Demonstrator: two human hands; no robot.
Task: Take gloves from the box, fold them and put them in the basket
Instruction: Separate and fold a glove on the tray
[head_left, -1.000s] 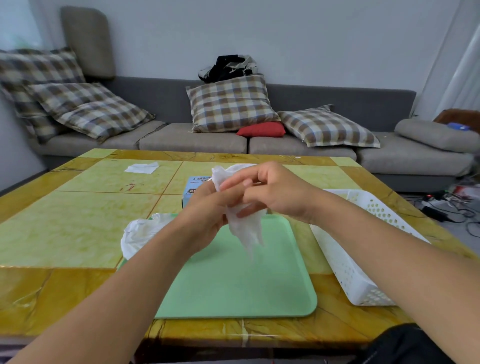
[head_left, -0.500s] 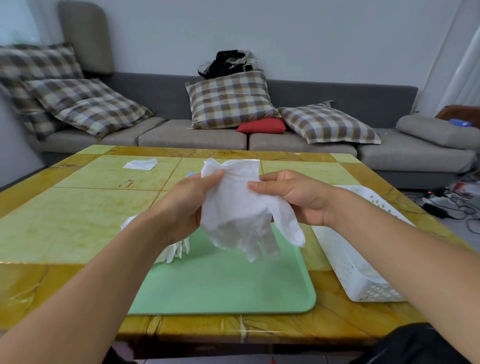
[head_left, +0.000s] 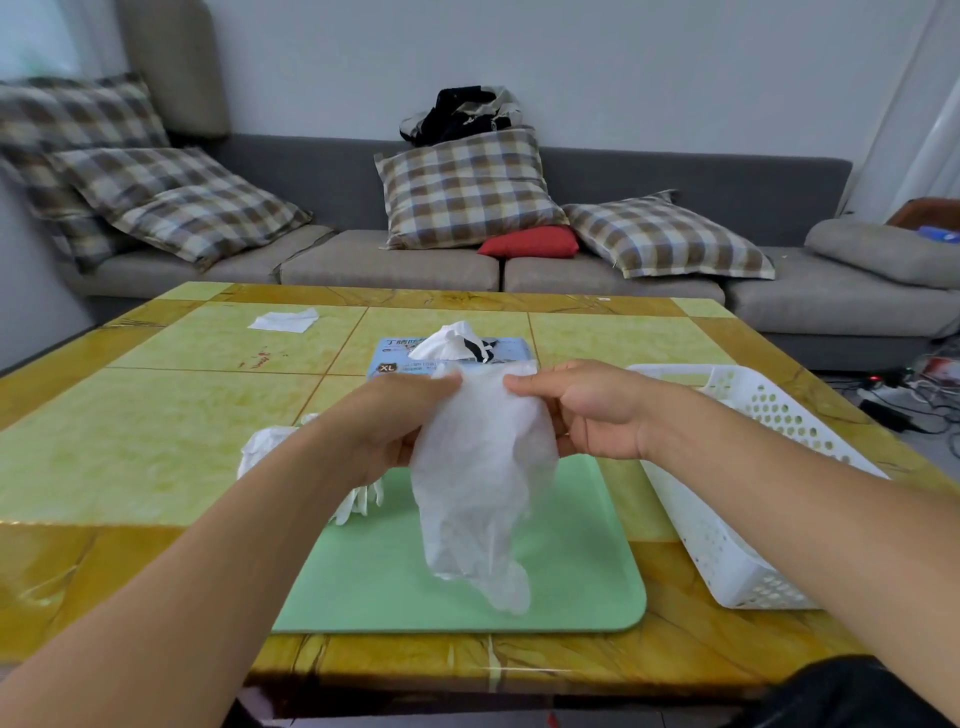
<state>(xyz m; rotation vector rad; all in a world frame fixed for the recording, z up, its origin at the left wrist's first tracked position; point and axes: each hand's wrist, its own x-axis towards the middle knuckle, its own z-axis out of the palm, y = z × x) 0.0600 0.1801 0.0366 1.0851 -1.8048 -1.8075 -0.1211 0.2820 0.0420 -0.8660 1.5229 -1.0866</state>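
Note:
A white glove (head_left: 480, 467) hangs by its cuff between both hands above the green tray (head_left: 571, 587), fingers pointing down. My left hand (head_left: 387, 421) pinches the cuff's left edge, my right hand (head_left: 587, 410) pinches its right edge. Behind them lies the blue glove box (head_left: 395, 358) with another white glove (head_left: 449, 340) sticking out of its slot. A white perforated basket (head_left: 727, 519) stands to the right of the tray. More white gloves (head_left: 270, 447) lie in a pile at the tray's left edge, partly hidden by my left forearm.
A white tissue (head_left: 283, 321) lies at the far left of the yellow-green table (head_left: 130, 441). A grey sofa with plaid cushions (head_left: 467, 187) runs behind the table. Cables and a power strip (head_left: 893, 395) lie on the floor at the right.
The glove went from bunched between my hands to spread out and now hangs straight down by its cuff. Both hands have lifted a little and sit closer together.

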